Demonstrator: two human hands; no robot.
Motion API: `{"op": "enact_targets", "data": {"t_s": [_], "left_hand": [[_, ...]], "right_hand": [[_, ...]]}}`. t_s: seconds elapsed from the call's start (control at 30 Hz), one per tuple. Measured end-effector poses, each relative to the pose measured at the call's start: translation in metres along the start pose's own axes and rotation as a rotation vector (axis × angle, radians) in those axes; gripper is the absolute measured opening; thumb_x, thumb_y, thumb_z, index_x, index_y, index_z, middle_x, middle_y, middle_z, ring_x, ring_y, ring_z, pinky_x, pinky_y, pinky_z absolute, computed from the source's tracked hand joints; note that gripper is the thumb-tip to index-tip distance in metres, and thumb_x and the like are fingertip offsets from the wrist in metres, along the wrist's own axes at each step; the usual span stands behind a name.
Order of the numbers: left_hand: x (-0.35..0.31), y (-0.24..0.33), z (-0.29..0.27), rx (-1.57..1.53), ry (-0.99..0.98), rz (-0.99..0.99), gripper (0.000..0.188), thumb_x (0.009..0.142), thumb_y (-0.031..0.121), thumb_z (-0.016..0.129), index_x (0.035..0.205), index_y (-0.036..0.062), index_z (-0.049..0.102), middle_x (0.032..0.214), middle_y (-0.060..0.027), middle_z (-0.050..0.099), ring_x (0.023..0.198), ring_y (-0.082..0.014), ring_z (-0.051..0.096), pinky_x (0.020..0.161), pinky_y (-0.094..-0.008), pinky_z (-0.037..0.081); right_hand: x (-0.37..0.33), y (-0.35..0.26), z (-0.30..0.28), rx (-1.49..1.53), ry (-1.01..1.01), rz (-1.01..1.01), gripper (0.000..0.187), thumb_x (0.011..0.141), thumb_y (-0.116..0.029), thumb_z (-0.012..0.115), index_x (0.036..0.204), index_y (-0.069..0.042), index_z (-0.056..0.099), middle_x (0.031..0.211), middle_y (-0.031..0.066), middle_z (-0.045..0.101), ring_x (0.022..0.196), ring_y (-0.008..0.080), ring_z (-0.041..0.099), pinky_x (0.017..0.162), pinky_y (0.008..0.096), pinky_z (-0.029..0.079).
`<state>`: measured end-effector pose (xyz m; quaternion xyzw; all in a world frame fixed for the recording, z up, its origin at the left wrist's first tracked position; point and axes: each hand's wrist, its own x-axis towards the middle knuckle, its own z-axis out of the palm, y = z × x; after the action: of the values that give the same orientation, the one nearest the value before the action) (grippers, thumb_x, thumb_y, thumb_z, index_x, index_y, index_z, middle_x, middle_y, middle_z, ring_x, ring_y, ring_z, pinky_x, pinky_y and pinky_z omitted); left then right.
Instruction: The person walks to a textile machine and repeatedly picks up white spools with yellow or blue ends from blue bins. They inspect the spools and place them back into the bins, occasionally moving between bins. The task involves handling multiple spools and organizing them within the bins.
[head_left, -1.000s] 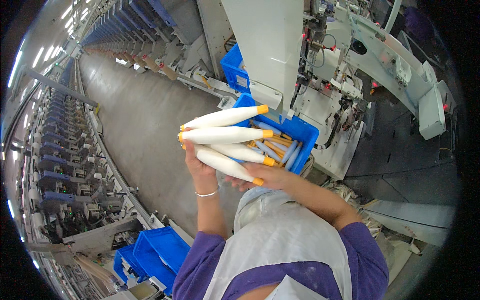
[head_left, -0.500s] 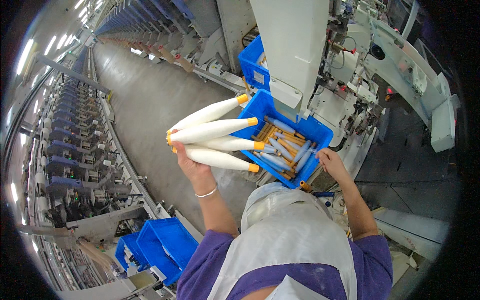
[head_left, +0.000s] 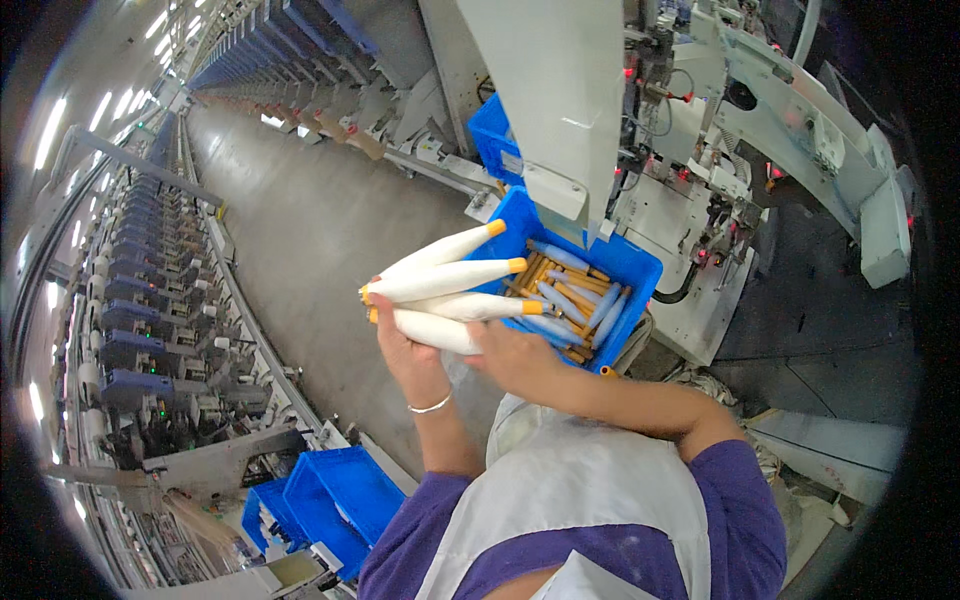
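Observation:
My left hand (head_left: 412,362) grips several full white yarn bobbins (head_left: 455,280) by their left ends, and they fan out to the right with orange tips. My right hand (head_left: 522,360) reaches across and closes around the right end of the lowest bobbin (head_left: 432,330), covering its tip. Below and to the right of the bunch, a blue crate (head_left: 640,262) holds many bobbins: bare orange tubes (head_left: 578,280) and ones wound with pale blue yarn (head_left: 608,318).
A white machine column (head_left: 545,90) rises beside the crate, with a second blue crate (head_left: 488,135) behind. Machinery with a curved white arm (head_left: 800,140) stands right. Spinning frames (head_left: 140,330) line the left aisle; more blue crates (head_left: 345,490) sit lower left.
My right hand has left the crate's right side and moved left onto the lowest bobbin. My left hand with the bunch has shifted slightly right and down.

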<state>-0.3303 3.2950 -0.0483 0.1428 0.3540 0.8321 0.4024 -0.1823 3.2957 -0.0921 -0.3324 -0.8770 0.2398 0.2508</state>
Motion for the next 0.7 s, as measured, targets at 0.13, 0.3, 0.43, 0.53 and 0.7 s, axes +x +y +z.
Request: {"op": "enact_targets", "data": {"t_s": [0.13,0.3,0.43,0.53,0.7], "left_hand": [[0.016,0.015,-0.019,0.038,0.097,0.144,0.051,0.09,0.041,0.059,0.128,0.0102,0.046,0.126,-0.01,0.049,0.119,-0.0257,0.047,0.103,-0.0447,0.04],[0.028,0.043,-0.028,-0.094,0.022,0.21,0.046,0.085,0.036,0.067,0.122,0.013,0.051,0.122,-0.0069,0.053,0.116,-0.0259,0.05,0.102,-0.0464,0.041],[0.03,0.042,-0.025,-0.155,-0.064,0.164,0.042,0.085,0.035,0.067,0.119,0.0136,0.055,0.12,-0.0049,0.055,0.115,-0.0252,0.051,0.102,-0.045,0.042],[0.026,0.035,-0.013,-0.163,-0.078,0.132,0.043,0.086,0.035,0.066,0.12,0.0129,0.053,0.12,-0.0058,0.054,0.115,-0.0249,0.051,0.102,-0.0448,0.041],[0.001,0.013,0.016,-0.001,-0.092,0.056,0.049,0.089,0.037,0.062,0.126,0.0099,0.046,0.123,-0.0096,0.051,0.117,-0.0249,0.05,0.102,-0.0446,0.041]], "right_hand": [[-0.053,0.058,-0.02,0.196,-0.384,0.273,0.024,0.092,-0.026,0.055,0.106,-0.007,0.059,0.084,0.0125,0.065,0.076,0.028,0.065,0.063,0.0406,0.051],[-0.09,0.149,-0.047,0.746,0.015,0.42,0.018,0.093,-0.018,0.05,0.095,-0.004,0.061,0.075,0.0022,0.059,0.069,0.0128,0.057,0.061,0.0277,0.047],[-0.097,0.187,-0.093,1.111,0.267,0.765,0.019,0.096,-0.019,0.048,0.088,-0.006,0.061,0.067,-0.0021,0.053,0.054,0.0069,0.047,0.048,0.0219,0.04],[-0.082,0.14,-0.111,0.607,0.194,0.664,0.016,0.094,-0.013,0.052,0.091,-0.005,0.065,0.077,0.001,0.057,0.062,0.0085,0.052,0.054,0.0252,0.045],[-0.018,0.026,-0.077,-0.078,0.065,-0.202,0.039,0.079,-0.038,0.064,0.105,-0.01,0.063,0.087,0.0055,0.062,0.08,0.02,0.064,0.062,0.032,0.052]]}}
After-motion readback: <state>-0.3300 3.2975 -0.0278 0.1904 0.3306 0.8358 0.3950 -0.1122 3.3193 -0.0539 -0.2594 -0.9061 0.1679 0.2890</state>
